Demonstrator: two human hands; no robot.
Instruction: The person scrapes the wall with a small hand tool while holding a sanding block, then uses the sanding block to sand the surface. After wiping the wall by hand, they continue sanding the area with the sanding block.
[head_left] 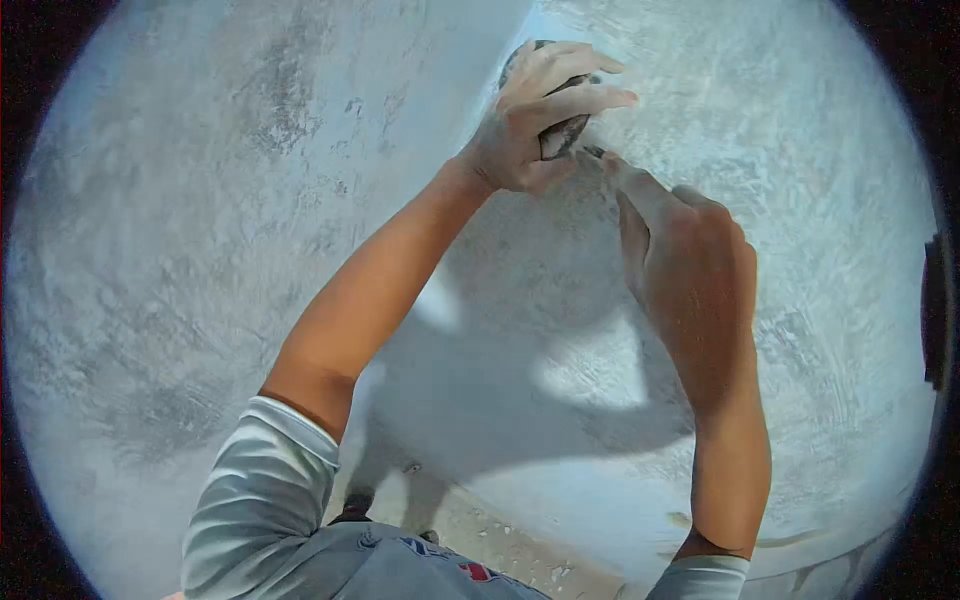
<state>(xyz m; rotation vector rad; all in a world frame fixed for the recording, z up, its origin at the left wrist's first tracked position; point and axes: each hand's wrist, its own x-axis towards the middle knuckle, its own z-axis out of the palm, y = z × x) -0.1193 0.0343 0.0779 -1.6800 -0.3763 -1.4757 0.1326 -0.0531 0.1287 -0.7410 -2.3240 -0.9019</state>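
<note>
My left hand (525, 125) is up at the wall corner, its fingers curved over a dark rounded object (563, 138) with pale dust or plaster on it. Its thumb is at the lower edge, and the palm hides much of the object. Just below and to the right, my right hand (690, 235) is closed with thumb and forefinger pinched on a thin, dark-tipped piece (594, 152). That tip points toward the dark object's lower right edge. The rest of the piece is hidden in my fingers, so I cannot tell its kind.
Mottled grey-white plastered walls (230, 220) meet in a corner behind my hands. Shadows of my arms fall on the wall. Below, the floor (500, 540) carries scattered pale debris, and a dark shoe (357, 503) shows. A dark object (935, 312) stands at the far right edge.
</note>
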